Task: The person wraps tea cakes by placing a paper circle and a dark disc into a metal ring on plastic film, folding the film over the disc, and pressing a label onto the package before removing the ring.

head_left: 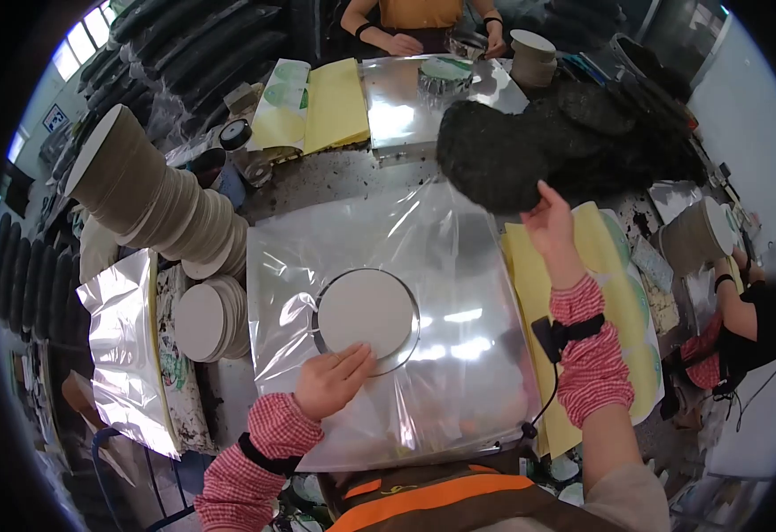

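A pale round cardboard disc [365, 312] lies on clear plastic film [459, 390] spread over a shiny silvery stack in front of me. A thin dark ring shows around the disc. My left hand [335, 383] rests with outstretched fingers on the disc's lower edge. Up and to the right, my right hand [549, 226] pinches the near edge of a dark, rough round sheet that looks like dried seaweed [490, 155]. More such dark sheets [600, 142] are heaped behind it.
Tall stacks of cardboard discs [153, 191] lean at left, beside silvery film packets [126, 346]. Yellow sheets [530, 293] lie under my right forearm. Across the table, a person's hands [401, 44] are near another film stack [392, 111]. Another person's arm [733, 297] is at right.
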The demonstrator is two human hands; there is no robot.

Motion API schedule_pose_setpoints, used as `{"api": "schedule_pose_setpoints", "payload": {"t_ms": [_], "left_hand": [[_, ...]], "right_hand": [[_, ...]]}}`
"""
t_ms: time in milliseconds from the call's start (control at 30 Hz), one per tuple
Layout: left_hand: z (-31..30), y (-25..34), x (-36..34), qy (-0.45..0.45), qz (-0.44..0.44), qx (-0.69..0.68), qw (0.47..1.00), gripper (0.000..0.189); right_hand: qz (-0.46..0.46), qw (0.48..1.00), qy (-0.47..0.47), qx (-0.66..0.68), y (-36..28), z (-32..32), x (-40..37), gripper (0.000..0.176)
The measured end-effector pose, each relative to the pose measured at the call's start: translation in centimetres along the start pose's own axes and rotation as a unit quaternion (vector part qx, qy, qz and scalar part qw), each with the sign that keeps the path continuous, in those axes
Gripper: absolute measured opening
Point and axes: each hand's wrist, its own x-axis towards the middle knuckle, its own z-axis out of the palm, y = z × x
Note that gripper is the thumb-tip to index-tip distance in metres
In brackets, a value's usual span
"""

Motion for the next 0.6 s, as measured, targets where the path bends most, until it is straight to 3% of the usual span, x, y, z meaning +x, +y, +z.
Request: {"api": "schedule_pose_setpoints", "payload": {"t_ms": [33,67,133,200,267,300,333,367,400,467,500,533,567,600], "left_hand": [[1.0,-0.6,-0.4,-0.072,-0.029,-0.052,0.996,0.035],[-0.2,-0.5,1.5,-0.069,-0.028,-0.046,0.996,0.035],[-2.0,0.3,5.0,-0.172,-0.096,-0.03,0.98,0.054],[0.7,-1.5,6.5,-0.204,-0.089,0.031,0.974,0.064],[4.0,-3.2,6.5,-0.23,-0.08,0.095,0.965,0.075],[5.5,-3.6,6.0,-0.247,-0.098,0.057,0.962,0.077],[6.7,-3.4,5.5,-0.265,-0.116,0.012,0.957,0.079],[7.0,-3.7,5.7,-0.336,-0.122,0.028,0.934,0.086],[7.8,-4.2,5.6,-0.336,-0.118,0.024,0.934,0.087],[4.5,-3.0,8.3,-0.433,-0.149,0.03,0.888,0.078],[6.3,-4.9,6.5,-0.429,-0.153,0.031,0.89,0.078],[9.5,-8.3,3.6,-0.359,-0.07,-0.061,0.929,0.073],[11.0,-10.5,1.9,-0.283,0.019,-0.149,0.947,0.068],[10.1,-11.1,1.9,-0.283,0.022,-0.143,0.948,0.068]], "right_hand": [[0.014,0.999,-0.045,0.017,0.9,-0.1,-0.2,0.022],[0.03,0.995,-0.088,0.035,1.7,0.6,-1.1,0.027],[0.053,0.993,-0.094,0.045,3.2,1.6,-2.0,0.034],[0.212,0.944,-0.23,0.108,4.9,1.8,-2.1,0.039],[0.27,0.874,-0.357,0.19,6.6,3.1,-3.4,0.042],[0.266,0.912,-0.274,0.147,7.1,3.7,-4.4,0.042],[0.27,0.914,-0.267,0.14,7.6,3.8,-4.8,0.042],[0.301,0.891,-0.31,0.14,8.1,3.6,-5.4,0.039],[0.33,0.864,-0.354,0.139,8.4,3.5,-6.0,0.037],[0.348,0.876,-0.319,0.097,9.1,3.9,-7.5,0.036],[0.363,0.877,-0.309,0.069,9.6,3.8,-8.0,0.035],[0.375,0.877,-0.298,0.043,10.3,3.7,-8.6,0.034],[0.314,0.904,-0.287,-0.042,11.2,3.6,-9.3,0.031],[0.242,0.93,-0.251,-0.115,11.2,4.8,-10.9,0.025]]}}
